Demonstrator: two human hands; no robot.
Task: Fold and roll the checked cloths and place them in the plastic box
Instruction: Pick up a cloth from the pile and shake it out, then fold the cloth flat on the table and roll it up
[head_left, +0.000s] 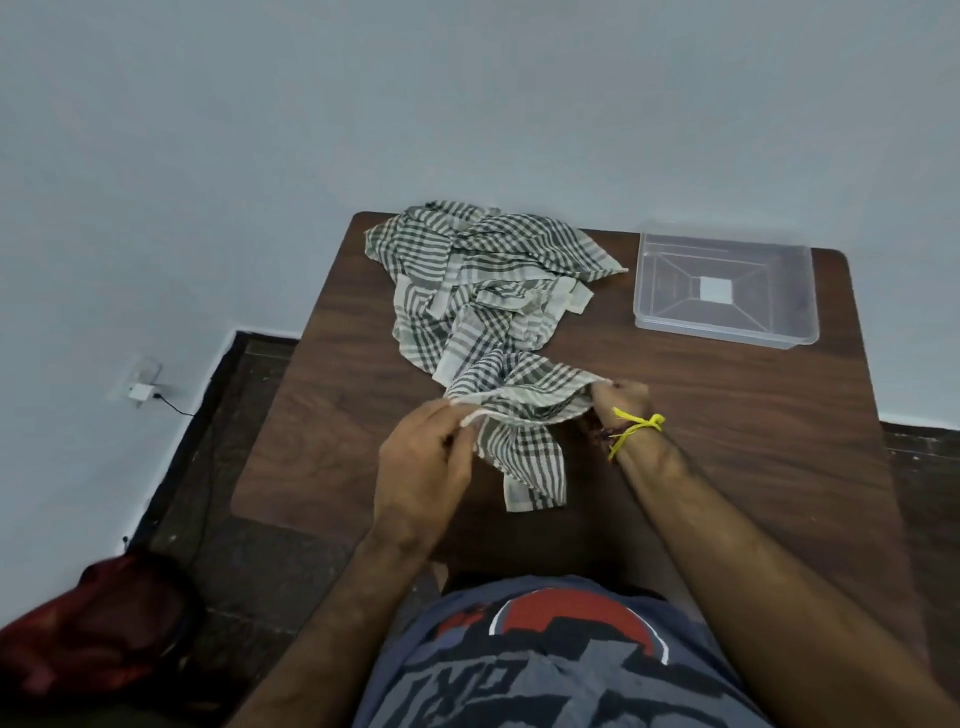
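A grey-and-white checked cloth hangs between my two hands above the near middle of the wooden table. My left hand pinches its left top edge, and my right hand pinches the right end. The cloth's lower part droops onto the table. Behind it lies a crumpled heap of several more checked cloths. A clear plastic box with nothing in it stands at the far right of the table.
The table's far edge meets a pale wall. Dark floor shows to the left, with a red bag near my side and a white wall socket with a cable.
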